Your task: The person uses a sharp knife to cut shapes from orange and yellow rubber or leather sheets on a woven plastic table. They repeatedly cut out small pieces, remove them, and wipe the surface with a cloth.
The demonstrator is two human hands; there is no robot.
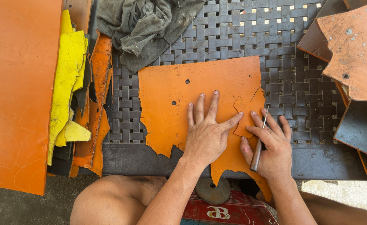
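The person presses a small orange template flat on a large orange leather sheet and traces around it with a thin metal awl. The left hand lies open, fingers spread, with the thumb and forefinger pinning the template's left edge; it grips nothing. The right hand is closed around the awl's wooden handle, its forefinger also resting on the template, and the point sits at the template's upper right edge. To do this well, it seems best to keep steady downward pressure from both hands so the template cannot creep, and to hold the point tight against the edge. The sheet lies in the middle of a dark woven table, its lower part hanging over the near edge. It is bright orange, matte, ragged along the bottom and left, with small round holes and a short slit near the upper right. A grey rag lies above it, yellow offcuts at left, brown leather pieces at right.
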